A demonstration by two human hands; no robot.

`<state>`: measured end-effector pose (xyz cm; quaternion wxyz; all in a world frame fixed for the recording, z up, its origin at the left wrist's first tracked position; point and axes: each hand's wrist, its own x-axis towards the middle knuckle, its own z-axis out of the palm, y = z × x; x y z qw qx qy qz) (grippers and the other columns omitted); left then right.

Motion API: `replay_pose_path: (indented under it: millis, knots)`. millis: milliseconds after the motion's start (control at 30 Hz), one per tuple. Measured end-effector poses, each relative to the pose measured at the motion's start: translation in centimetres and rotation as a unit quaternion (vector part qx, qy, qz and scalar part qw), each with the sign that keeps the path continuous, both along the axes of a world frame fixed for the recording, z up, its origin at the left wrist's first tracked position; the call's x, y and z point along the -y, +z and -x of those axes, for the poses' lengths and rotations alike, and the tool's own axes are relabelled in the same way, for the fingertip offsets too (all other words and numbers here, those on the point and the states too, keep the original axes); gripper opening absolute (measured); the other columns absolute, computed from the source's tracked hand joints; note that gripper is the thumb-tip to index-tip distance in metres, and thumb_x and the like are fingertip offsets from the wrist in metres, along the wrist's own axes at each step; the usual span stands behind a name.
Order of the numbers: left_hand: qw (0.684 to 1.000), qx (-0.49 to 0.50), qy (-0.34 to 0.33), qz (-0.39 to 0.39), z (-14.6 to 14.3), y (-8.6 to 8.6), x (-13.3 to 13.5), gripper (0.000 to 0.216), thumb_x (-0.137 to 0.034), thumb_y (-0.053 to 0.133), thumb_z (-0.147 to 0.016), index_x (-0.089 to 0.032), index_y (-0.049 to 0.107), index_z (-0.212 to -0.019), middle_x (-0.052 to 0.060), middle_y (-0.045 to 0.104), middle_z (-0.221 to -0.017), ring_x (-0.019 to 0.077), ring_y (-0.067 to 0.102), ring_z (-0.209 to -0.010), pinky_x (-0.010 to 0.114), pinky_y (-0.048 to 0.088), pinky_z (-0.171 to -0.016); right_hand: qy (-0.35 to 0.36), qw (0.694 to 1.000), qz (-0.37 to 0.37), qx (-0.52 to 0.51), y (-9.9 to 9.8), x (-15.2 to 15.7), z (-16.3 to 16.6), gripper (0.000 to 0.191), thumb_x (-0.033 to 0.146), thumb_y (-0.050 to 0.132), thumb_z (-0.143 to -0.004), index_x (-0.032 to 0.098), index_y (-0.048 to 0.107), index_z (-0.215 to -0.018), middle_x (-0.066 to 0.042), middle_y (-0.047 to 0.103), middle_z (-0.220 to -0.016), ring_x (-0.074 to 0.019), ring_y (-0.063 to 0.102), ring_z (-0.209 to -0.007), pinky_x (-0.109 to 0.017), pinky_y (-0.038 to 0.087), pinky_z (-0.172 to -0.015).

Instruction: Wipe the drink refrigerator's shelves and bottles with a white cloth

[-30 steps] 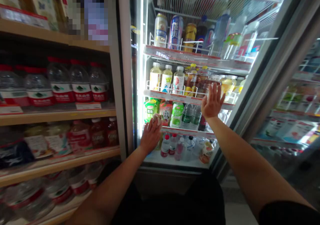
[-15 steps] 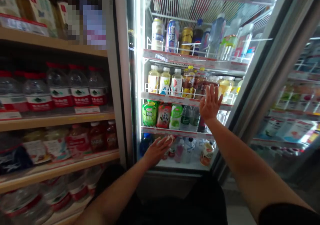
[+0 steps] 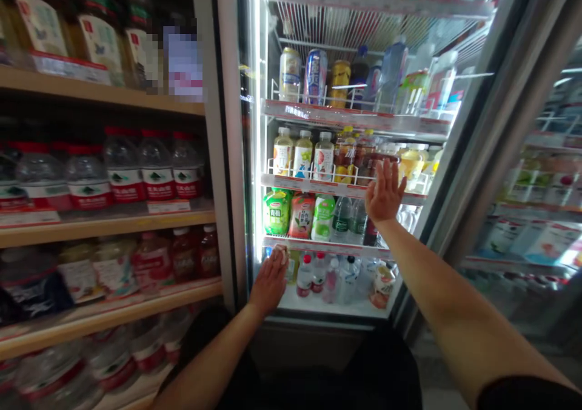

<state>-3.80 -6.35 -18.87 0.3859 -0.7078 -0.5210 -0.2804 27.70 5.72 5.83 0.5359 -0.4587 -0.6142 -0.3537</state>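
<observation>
My left hand [image 3: 269, 282] presses a small whitish cloth [image 3: 280, 254] against the glass front of a lit drinks cooler [image 3: 254, 155], low down by its left edge and level with the bottom shelf. The fingers lie over the cloth. My right hand [image 3: 384, 191] is open, with fingers spread and palm flat on the glass. It rests higher and to the right, in front of the shelf rail [image 3: 318, 187] under a row of juice bottles [image 3: 304, 153]. Green and red bottles [image 3: 291, 213] stand between my two hands.
Wooden shelves [image 3: 104, 225] with red-capped water bottles [image 3: 154, 167] run along the left. A second glass-door cooler [image 3: 536, 216] stands to the right behind a slanting grey frame [image 3: 482, 149]. Small bottles [image 3: 318, 273] fill the cooler's bottom shelf.
My left hand with the cloth has gone down from the middle shelf level to the bottom shelf, sweeping right and then back left. My right hand has stayed nearly still.
</observation>
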Motion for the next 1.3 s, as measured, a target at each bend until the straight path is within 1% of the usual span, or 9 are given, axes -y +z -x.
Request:
replay_pose_path:
  millis: [100,300,567,633,800,867,1133,1200,1300]
  knots:
    - [0.999,0.017,0.02,-0.03,1.6,0.5,-0.5,0.071,-0.022,0.046,-0.101,-0.018,0.021,-0.167,0.017,0.035,-0.165,0.0302,0.024,-0.157,0.049,0.033,-0.126,0.007,1.0,-0.005,-0.003,0.0,-0.1,0.0,0.059,0.036,0.029,-0.103,0.015,0.048,-0.155,-0.013,0.045,-0.163,-0.0258,0.031,-0.157,-0.057,0.018,-0.128]
    - [0.99,0.095,0.029,-0.104,3.5,7.5,-1.9,0.082,-0.024,0.049,-0.103,-0.02,-0.002,-0.168,0.019,0.01,-0.172,0.0344,0.01,-0.159,0.056,0.032,-0.125,0.009,1.0,0.001,-0.004,0.0,0.0,0.0,0.059,0.035,0.029,-0.103,0.014,0.048,-0.155,-0.013,0.043,-0.164,-0.0265,0.03,-0.158,-0.057,0.017,-0.128]
    - [0.994,0.079,0.004,-0.077,3.8,0.8,-1.0,0.077,-0.023,0.047,-0.104,-0.018,0.004,-0.168,0.018,0.006,-0.172,0.0356,0.009,-0.159,0.056,0.036,-0.123,0.01,1.0,-0.007,0.002,-0.2,-0.5,0.0,0.058,0.033,0.032,-0.103,0.017,0.044,-0.158,-0.013,0.044,-0.164,-0.0263,0.029,-0.158,-0.057,0.018,-0.128]
    - [0.992,0.088,-0.015,-0.083,4.2,1.8,-1.8,0.075,-0.024,0.047,-0.105,-0.018,0.007,-0.168,0.018,0.009,-0.172,0.036,0.009,-0.159,0.058,0.031,-0.125,0.014,1.0,-0.017,0.003,-0.3,-0.7,-0.1,0.058,0.033,0.033,-0.103,0.016,0.045,-0.157,-0.014,0.044,-0.164,-0.027,0.031,-0.157,-0.057,0.017,-0.128]
    - [0.984,0.119,-0.053,-0.12,3.5,9.6,-4.0,0.072,-0.028,0.045,-0.105,-0.017,0.011,-0.168,0.015,0.007,-0.173,0.0348,0.007,-0.16,0.057,0.024,-0.13,0.02,1.0,-0.023,0.004,-0.3,-0.8,-0.2,0.058,0.033,0.033,-0.103,0.015,0.045,-0.157,-0.013,0.045,-0.163,-0.0274,0.031,-0.157,-0.057,0.018,-0.127]
    - [0.98,0.134,-0.057,-0.136,2.2,11.3,-4.2,0.072,-0.028,0.045,-0.105,-0.018,0.012,-0.168,0.014,0.007,-0.174,0.034,0.006,-0.16,0.055,0.023,-0.131,0.024,1.0,-0.02,0.004,-0.3,-0.8,-0.3,0.058,0.033,0.033,-0.103,0.016,0.044,-0.157,-0.013,0.045,-0.163,-0.0271,0.03,-0.157,-0.057,0.017,-0.128]
    - [0.992,0.006,-0.1,-0.075,-3.6,5.6,-3.4,0.074,-0.023,0.046,-0.103,-0.015,0.012,-0.168,0.017,0.026,-0.17,0.0316,0.012,-0.16,0.048,0.033,-0.126,0.032,0.999,-0.035,0.005,-0.4,-0.9,-0.2,0.058,0.032,0.035,-0.103,0.018,0.041,-0.159,-0.012,0.045,-0.163,-0.0281,0.031,-0.157,-0.059,0.019,-0.127]
    - [0.989,0.018,-0.115,-0.089,-4.3,6.5,-4.2,0.073,-0.022,0.044,-0.104,-0.015,0.01,-0.168,0.017,0.026,-0.169,0.0306,0.01,-0.16,0.047,0.03,-0.127,0.036,0.998,-0.041,0.006,-0.4,-1.0,-0.3,0.058,0.032,0.035,-0.103,0.019,0.041,-0.159,-0.013,0.046,-0.163,-0.0285,0.032,-0.157,-0.059,0.019,-0.127]
    - [0.977,0.065,-0.161,-0.122,-5.4,10.6,-5.8,0.072,-0.026,0.042,-0.106,-0.017,0.007,-0.168,0.017,0.02,-0.171,0.0309,0.006,-0.161,0.05,0.025,-0.128,0.044,0.998,-0.047,0.005,-0.2,-1.0,-0.5,0.056,0.031,0.036,-0.103,0.019,0.043,-0.158,-0.013,0.047,-0.162,-0.0296,0.035,-0.155,-0.06,0.02,-0.127]
